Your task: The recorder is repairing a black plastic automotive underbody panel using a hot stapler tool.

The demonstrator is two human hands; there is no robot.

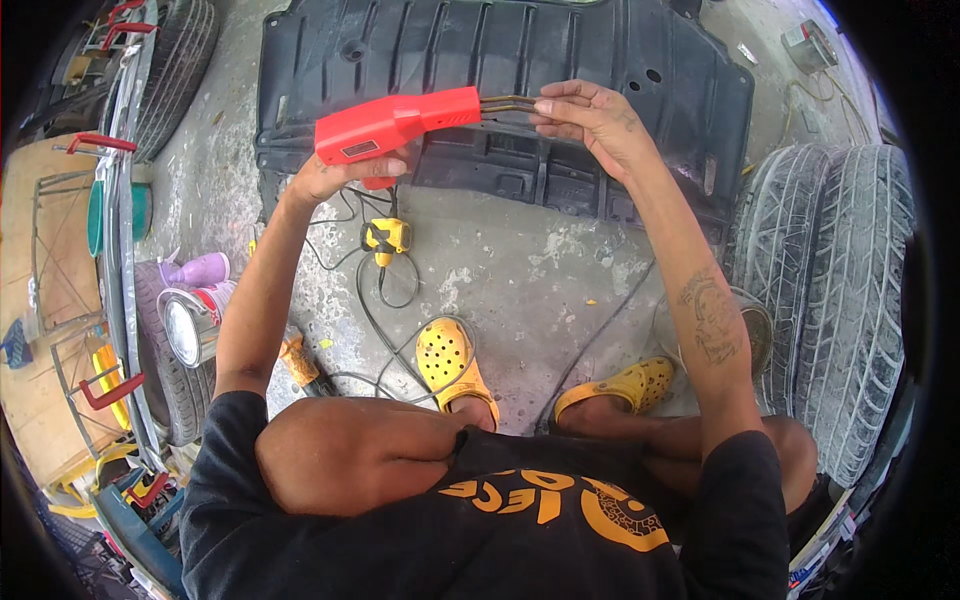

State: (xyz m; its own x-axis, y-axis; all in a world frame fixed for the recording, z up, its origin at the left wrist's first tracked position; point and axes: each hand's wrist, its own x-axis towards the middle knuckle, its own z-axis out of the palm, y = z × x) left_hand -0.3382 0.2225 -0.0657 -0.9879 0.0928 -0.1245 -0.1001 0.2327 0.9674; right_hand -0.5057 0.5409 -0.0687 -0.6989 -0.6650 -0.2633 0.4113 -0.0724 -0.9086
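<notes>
My left hand is closed round the handle of a red, pistol-shaped hot stapler, which I hold level with its nose to the right. Two thin brass-coloured prongs stick out of the nose. At their far ends, my right hand pinches with thumb and fingers; whether a small piece sits between the fingertips is hidden. Beneath both hands, a large black ribbed plastic panel lies on the floor, with several holes and raised ribs.
Cables and a yellow-and-black connector lie between the panel and my yellow clogs. Worn tyres stand at the right. At the left are a paint can, a purple bottle and a rack with red hooks.
</notes>
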